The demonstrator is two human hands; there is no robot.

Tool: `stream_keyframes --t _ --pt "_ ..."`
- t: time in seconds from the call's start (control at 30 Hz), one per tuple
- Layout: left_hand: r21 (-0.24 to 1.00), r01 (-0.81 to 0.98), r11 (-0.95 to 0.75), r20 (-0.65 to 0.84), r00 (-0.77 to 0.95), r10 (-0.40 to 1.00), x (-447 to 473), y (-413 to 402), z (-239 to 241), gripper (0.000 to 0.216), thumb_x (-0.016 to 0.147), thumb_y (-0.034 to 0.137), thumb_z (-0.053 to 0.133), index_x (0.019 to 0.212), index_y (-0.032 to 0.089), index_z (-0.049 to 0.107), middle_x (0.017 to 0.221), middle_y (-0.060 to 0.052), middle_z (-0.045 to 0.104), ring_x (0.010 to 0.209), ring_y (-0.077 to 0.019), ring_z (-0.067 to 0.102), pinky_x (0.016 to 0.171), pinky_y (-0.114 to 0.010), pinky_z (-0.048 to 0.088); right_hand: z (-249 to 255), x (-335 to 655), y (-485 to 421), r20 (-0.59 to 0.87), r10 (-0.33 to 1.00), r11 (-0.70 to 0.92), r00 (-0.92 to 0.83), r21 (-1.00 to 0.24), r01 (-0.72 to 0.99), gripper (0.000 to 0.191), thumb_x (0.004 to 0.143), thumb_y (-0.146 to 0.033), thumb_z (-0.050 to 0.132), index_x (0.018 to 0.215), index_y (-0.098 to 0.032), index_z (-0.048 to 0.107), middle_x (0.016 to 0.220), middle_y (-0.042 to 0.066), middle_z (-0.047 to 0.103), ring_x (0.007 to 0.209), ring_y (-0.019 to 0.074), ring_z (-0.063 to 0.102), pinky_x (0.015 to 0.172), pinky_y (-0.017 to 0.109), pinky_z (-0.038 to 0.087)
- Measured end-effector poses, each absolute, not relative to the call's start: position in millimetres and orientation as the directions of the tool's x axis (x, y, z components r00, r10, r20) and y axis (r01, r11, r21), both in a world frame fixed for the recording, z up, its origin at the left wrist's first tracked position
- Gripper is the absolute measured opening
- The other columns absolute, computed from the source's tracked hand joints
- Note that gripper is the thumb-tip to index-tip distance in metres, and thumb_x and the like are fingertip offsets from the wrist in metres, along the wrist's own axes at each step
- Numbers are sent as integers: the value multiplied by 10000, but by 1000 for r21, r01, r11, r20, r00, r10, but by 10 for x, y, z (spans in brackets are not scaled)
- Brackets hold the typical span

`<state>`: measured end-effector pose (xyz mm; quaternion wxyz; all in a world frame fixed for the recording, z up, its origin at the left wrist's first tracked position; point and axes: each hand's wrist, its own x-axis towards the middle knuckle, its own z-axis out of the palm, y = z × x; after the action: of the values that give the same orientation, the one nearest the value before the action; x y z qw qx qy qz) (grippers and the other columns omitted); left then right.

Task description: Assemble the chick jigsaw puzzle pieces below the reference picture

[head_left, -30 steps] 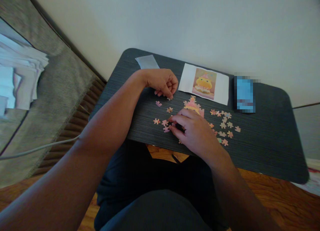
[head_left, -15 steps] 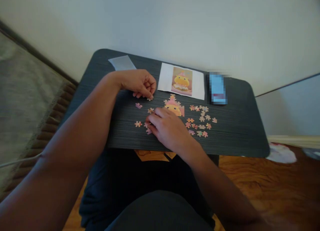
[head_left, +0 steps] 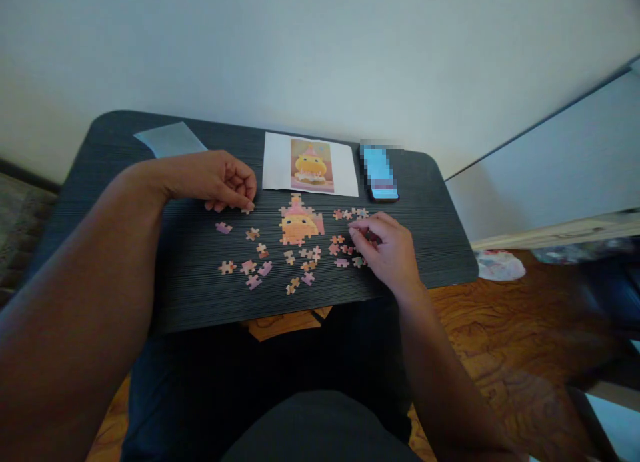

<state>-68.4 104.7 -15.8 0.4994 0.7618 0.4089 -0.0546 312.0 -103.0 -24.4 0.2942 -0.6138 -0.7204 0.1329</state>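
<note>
My left hand [head_left: 231,182] rests on the table left of the picture sheet, fingers curled, with its thumb and fingertip on a small jigsaw piece [head_left: 248,210]. To the right, my right hand [head_left: 389,252] hovers over loose jigsaw pieces [head_left: 341,263], thumb and forefinger nearly together; whatever they hold is too small to make out. Between the hands lies a partly joined puzzle [head_left: 300,222] showing a yellow face under a pink pointed hat. A white sheet [head_left: 277,162] with a printed picture of the same figure lies just beyond it.
More loose pieces [head_left: 254,282] are scattered across the near left and middle of the dark table [head_left: 195,299]. A phone [head_left: 380,172] lies at the back right, and a translucent sheet [head_left: 170,139] at the back left. A wall stands behind the table.
My right hand has moved from the left-hand pieces, across the joined puzzle, to the right-hand pieces. The view has turned right. My left hand stays on its piece.
</note>
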Motion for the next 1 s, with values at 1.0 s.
stream_keyframes --t 1.0 --pt "733 667 -132 -491 654 576 -661 995 -107 425 888 493 986 1077 190 756 693 17 757 581 -119 589 598 -286 430 -106 2890 -885 129 956 289 -263 -558 778 41 1136 -271 786 1144 -236 766 1172 90 811 1078 274 769 959 421 578"
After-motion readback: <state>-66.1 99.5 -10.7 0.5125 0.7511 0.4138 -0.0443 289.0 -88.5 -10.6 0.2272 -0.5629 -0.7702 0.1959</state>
